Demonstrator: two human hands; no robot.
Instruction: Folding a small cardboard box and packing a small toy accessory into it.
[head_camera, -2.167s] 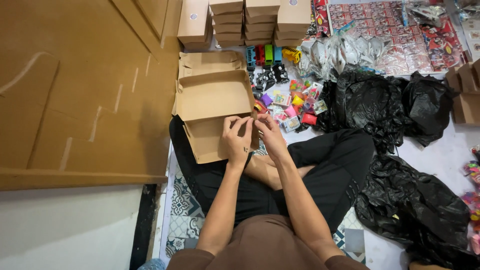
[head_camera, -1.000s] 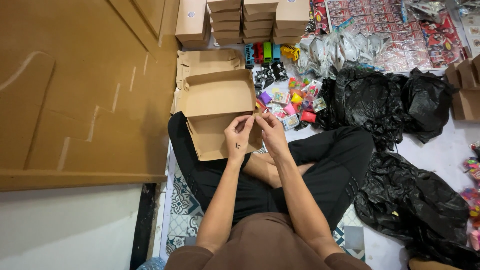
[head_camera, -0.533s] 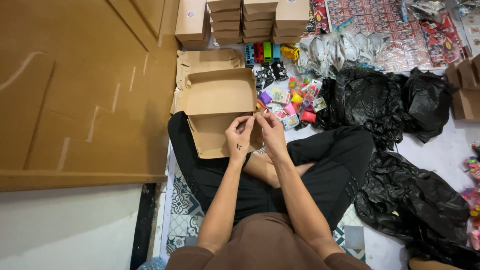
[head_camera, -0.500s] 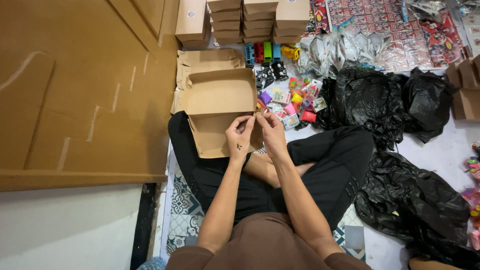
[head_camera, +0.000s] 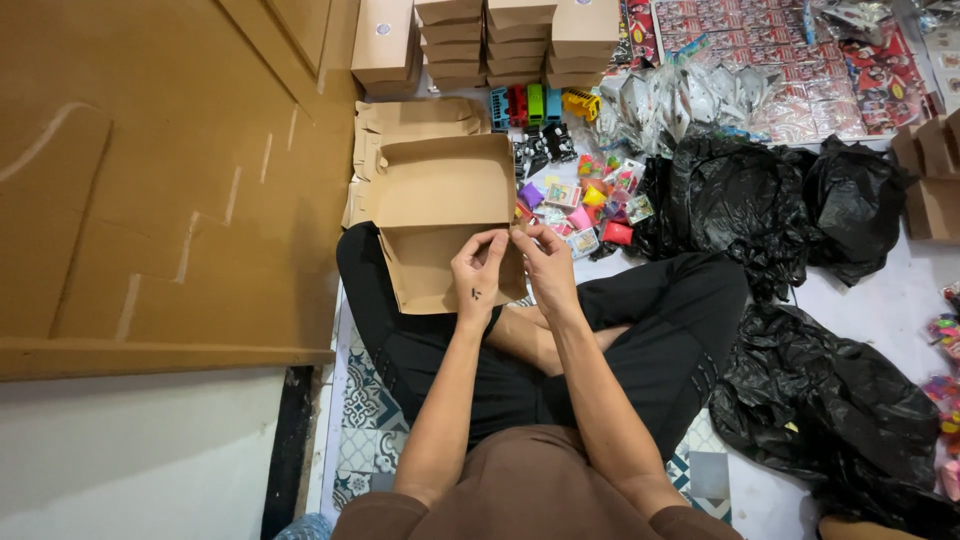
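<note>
Brown cardboard box (head_camera: 440, 195) lies open on the seated person's lap, its right corner pinched by both left hand (head_camera: 479, 277) and right hand (head_camera: 543, 268); small toys (head_camera: 585, 205) lie just right.

Half-folded brown cardboard box (head_camera: 435, 215), lid open, on the lap, right corner pinched.

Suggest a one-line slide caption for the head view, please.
Both hands, left hand and right hand, pinch a corner of an open cardboard box.

Even indoor light, sharp, soft shadows
</note>
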